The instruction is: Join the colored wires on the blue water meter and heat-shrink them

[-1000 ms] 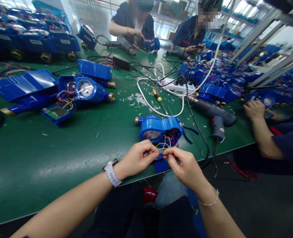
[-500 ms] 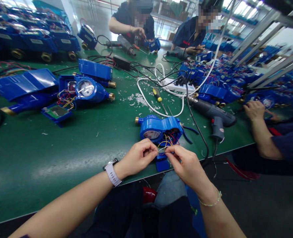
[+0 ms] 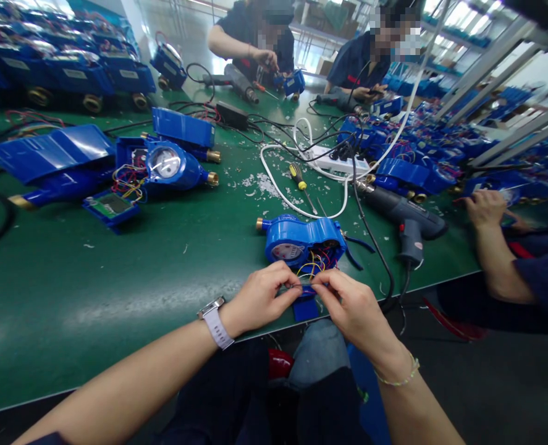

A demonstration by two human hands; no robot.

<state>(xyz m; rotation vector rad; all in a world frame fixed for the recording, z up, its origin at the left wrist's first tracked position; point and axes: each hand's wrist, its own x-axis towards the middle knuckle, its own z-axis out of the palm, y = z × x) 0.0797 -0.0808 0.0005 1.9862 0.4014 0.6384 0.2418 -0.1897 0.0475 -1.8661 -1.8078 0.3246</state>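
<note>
A blue water meter (image 3: 301,233) lies on the green bench in front of me, its housing open with red, yellow and white wires (image 3: 317,262) coming out. My left hand (image 3: 267,293) pinches a thin dark wire between thumb and forefinger. From the other side my right hand (image 3: 350,303) pinches the same strand, or one joined to it; which I cannot tell. Just under my fingertips, at the bench edge, sits a small blue cover (image 3: 306,309) on the wires' end. Blue-handled pliers (image 3: 354,252) lie partly behind the meter.
A heat gun (image 3: 406,216) rests to the right, its cord over the bench edge. Behind the meter are a screwdriver (image 3: 298,178), a white power strip (image 3: 338,161) and plastic scraps. Opened meters (image 3: 167,162) lie left. A co-worker's hand (image 3: 487,210) works at right; two people sit opposite.
The whole view has shifted slightly. Both my hands keep their pinch close to the small blue cover, with my fingertips a little changed in position.
</note>
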